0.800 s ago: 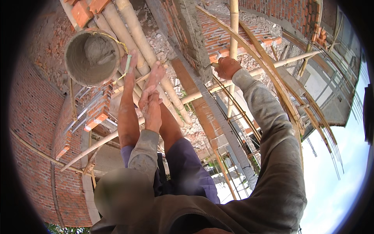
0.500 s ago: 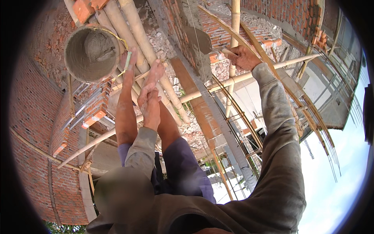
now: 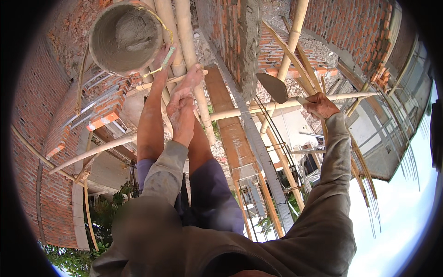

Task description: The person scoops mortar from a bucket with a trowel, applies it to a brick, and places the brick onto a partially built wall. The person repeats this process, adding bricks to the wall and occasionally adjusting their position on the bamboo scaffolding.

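In my right hand (image 3: 321, 106) is a pointing trowel, its fingers wrapped round the handle. The trowel's grey blade (image 3: 273, 87) points left, just right of the mortar-coated edge (image 3: 249, 41) of a brick wall and apart from it. My left hand (image 3: 182, 121) hangs in front of my foot (image 3: 188, 81); its fingers blend with the foot, and I cannot tell whether they are curled round anything. Beyond my feet, at the far left, stands a round bucket (image 3: 99, 44) with wet grey mortar (image 3: 136, 32) inside and a yellow rope handle (image 3: 162, 25).
My feet are on bamboo poles (image 3: 184, 34). A bamboo crossbar (image 3: 230, 113) runs below the trowel, and a slanting pole (image 3: 295, 34) rises behind it. A thin string hangs along the wall edge. Steel rebar (image 3: 284, 161) and an orange-brown board (image 3: 226, 124) stand nearby.
My right hand has drawn the trowel away from the wall, rightward and down, so its blade now shows clear of the wall edge. The bucket appears shifted right and up as the view moved.
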`<act>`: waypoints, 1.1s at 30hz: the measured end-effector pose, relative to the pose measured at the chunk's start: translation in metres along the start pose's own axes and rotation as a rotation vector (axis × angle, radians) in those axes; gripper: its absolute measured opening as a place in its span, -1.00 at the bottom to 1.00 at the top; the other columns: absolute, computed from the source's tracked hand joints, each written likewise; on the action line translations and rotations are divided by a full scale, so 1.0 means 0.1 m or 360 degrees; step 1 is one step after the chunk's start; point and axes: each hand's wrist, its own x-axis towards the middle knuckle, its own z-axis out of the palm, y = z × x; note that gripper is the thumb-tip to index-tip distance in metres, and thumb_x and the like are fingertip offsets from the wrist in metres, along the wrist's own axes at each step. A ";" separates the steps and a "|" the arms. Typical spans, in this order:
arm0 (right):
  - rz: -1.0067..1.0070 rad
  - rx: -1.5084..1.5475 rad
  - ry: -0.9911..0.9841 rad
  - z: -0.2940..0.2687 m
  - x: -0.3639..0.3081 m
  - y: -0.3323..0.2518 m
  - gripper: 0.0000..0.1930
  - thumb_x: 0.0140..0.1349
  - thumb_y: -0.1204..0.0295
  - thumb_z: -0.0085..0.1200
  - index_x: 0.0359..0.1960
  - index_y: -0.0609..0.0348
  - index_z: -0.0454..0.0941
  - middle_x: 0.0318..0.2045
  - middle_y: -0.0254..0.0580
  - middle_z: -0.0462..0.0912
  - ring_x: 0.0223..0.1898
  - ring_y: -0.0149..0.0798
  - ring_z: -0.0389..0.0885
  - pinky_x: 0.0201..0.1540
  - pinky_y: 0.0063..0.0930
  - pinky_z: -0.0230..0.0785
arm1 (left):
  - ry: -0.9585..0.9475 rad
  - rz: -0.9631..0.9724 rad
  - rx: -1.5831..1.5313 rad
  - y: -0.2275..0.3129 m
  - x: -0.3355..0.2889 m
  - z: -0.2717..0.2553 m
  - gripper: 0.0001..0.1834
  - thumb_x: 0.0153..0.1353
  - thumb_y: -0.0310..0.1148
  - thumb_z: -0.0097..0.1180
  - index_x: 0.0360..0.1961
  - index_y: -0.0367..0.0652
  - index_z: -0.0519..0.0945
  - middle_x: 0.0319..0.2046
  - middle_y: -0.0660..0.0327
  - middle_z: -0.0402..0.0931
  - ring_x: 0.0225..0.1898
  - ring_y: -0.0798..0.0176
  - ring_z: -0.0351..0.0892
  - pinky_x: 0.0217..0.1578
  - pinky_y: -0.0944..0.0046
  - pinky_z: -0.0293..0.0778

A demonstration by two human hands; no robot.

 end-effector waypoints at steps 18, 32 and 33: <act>-0.0600 -0.1635 0.0367 2.10 1.14 -1.69 -0.75 0.29 0.36 0.17 -0.08 0.15 0.77 -0.27 0.02 0.79 -0.21 0.01 0.83 -0.09 -0.06 0.68 | 0.0128 0.0023 -0.0301 0.09 0.00 -0.05 -0.71 0.42 -0.46 0.14 0.13 -0.25 0.60 0.01 0.18 0.60 -0.01 0.30 0.59 -0.10 0.24 0.56; -0.0379 -0.1585 0.0612 1.24 0.61 -2.09 -0.73 0.33 0.45 0.14 0.02 0.10 0.75 -0.08 -0.02 0.81 0.02 0.03 0.81 0.02 -0.09 0.68 | 0.0030 0.0018 -0.0277 0.12 0.06 -0.06 -0.66 0.45 -0.41 0.15 0.18 -0.32 0.61 0.10 0.08 0.61 0.12 0.22 0.61 0.04 0.13 0.61; -0.0391 -0.1618 0.0700 1.12 0.57 -2.13 -0.73 0.32 0.45 0.14 0.01 0.10 0.75 -0.09 0.00 0.80 0.01 0.03 0.81 0.01 -0.09 0.68 | 0.0050 0.0075 -0.0239 0.11 0.07 -0.06 -0.69 0.44 -0.44 0.14 0.16 -0.27 0.62 0.08 0.12 0.62 0.08 0.26 0.61 -0.02 0.17 0.60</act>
